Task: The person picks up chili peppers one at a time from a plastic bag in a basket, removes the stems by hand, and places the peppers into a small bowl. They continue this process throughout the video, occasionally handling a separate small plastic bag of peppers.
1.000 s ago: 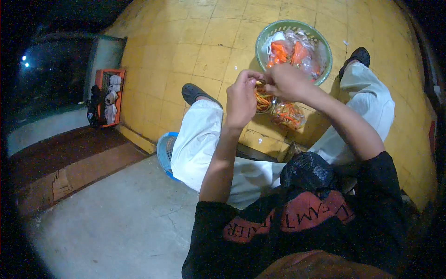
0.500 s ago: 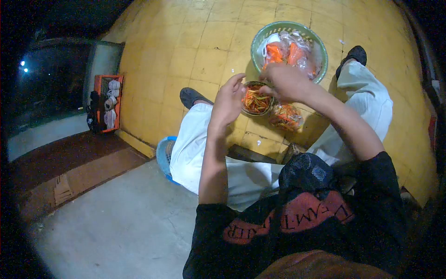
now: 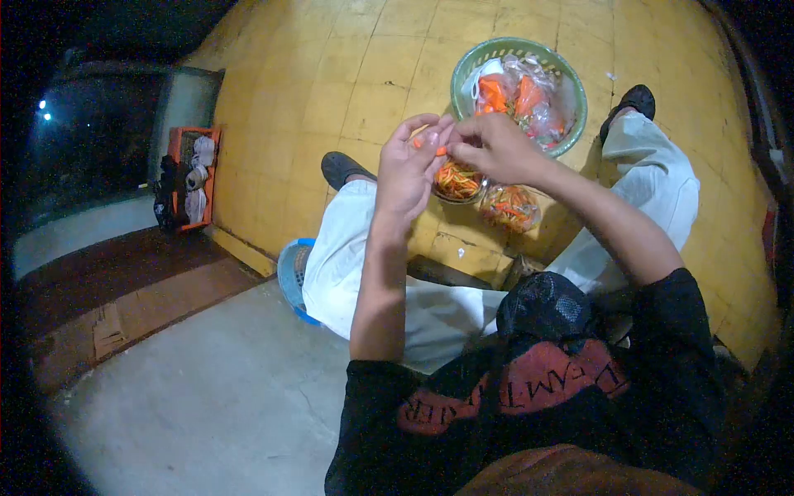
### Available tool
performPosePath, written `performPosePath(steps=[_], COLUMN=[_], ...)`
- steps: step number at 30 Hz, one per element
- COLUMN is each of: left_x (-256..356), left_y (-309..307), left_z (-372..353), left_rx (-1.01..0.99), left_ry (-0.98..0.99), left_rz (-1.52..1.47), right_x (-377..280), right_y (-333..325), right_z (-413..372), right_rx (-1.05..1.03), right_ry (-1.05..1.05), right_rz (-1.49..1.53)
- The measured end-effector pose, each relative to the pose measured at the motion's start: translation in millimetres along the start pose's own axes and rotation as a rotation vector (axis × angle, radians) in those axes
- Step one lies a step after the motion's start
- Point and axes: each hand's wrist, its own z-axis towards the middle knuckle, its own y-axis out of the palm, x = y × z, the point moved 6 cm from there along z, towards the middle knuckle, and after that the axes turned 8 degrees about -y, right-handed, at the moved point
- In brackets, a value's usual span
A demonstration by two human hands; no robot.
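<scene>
My left hand (image 3: 407,169) is raised beside a round bowl (image 3: 459,197), palm turned inward and fingers curled. A small, thin orange piece (image 3: 429,149), perhaps a chili pepper, lies across its fingers. From the other side, my right hand (image 3: 500,149) pinches at the same spot, its fingertips meeting those of the left. The bowl, partly under my hands, is full of thin orange, yellow and green pieces (image 3: 456,179) that look like small chilies. Just right of it sits a clear plastic bag (image 3: 510,208) packed with similar pieces.
A green plastic basket (image 3: 581,116) lined with clear plastic and orange bags (image 3: 492,93) stands beyond my hands. My legs in pale trousers lie either side on yellow tiles (image 3: 364,83). A blue stool or basin (image 3: 291,281) and an orange shoe rack (image 3: 197,178) are at left.
My hands have come together above the bowl's far side, and an orange piece now shows between the fingers. My right hand has lowered slightly, uncovering more of the basket.
</scene>
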Motion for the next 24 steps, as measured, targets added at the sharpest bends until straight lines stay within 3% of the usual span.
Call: performPosePath(steps=[2,6,11,13,16,18,20,22,24], left_x=[-6.9,-19.1,-39.1,-52.8,-57.2,-41.9,-31.5,-12.3,10.5], left_y=[-3.7,-10.4,-45.0,-55.7,-70.3,-74.2,-78.2,-70.3,-53.8], left_z=[3.8,6.6,15.5,18.1,21.7,22.2,22.2,21.0,6.2], left_rx=[0.082,0.183,0.271,0.291,0.374,0.498,0.527,0.446,0.505], left_ry=[0.041,0.045,-0.093,-0.120,-0.180,-0.138,-0.114,-0.044,0.051], left_rz=[0.035,0.072,0.492,0.483,0.620,0.812,0.761,0.916,0.945], right_x=[3.6,7.5,38.2,51.5,57.8,58.9,51.5,101.8,188.2], right_y=[0.1,-2.5,-39.8,-53.7,-51.7,-32.8,12.1,62.3,105.7], right_z=[0.3,0.4,3.3,0.8,-4.2,-6.1,-26.2,-62.4,-129.0], right_rx=[0.014,-0.059,-0.102,-0.106,-0.216,-0.387,-0.845,-1.079,-1.030], right_ry=[0.072,0.136,0.302,0.337,0.359,0.266,0.113,0.076,0.121], right_rz=[-0.030,-0.512,-0.831,-1.024,-0.992,-0.943,-0.646,-0.622,-0.515])
